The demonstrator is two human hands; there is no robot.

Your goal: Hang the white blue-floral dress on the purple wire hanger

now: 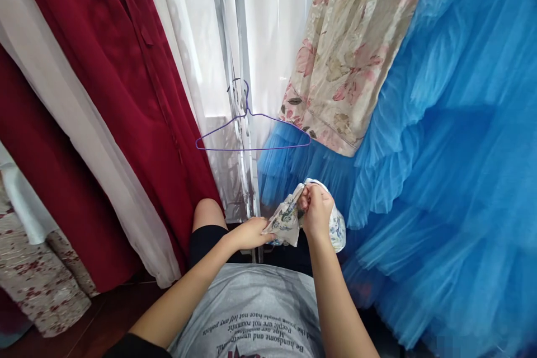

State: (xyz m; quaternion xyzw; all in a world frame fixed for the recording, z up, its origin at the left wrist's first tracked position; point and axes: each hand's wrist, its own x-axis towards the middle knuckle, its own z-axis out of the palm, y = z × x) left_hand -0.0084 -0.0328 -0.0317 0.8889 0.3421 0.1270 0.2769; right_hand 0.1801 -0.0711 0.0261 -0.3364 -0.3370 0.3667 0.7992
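A small piece of white fabric with a blue and green floral print (286, 219) is stretched between my two hands above my lap. My left hand (251, 233) pinches its lower left edge between thumb and fingers. My right hand (316, 210) has its fingers closed on the upper edge, and more of the cloth (338, 229) bunches behind that wrist. Whether it is a whole garment I cannot tell. Beyond the hands, an unloaded purple wire hanger (253, 149) hooks onto an upright metal rack (240, 28).
Dark red fabric (126, 95) and a pale sheer length (84, 117) hang on the left. To the right are a beige floral garment (348, 61) and a wide blue tulle dress (461, 168). White curtains (277, 17) hang behind the rack. Tiled floor (90, 324) shows lower left.
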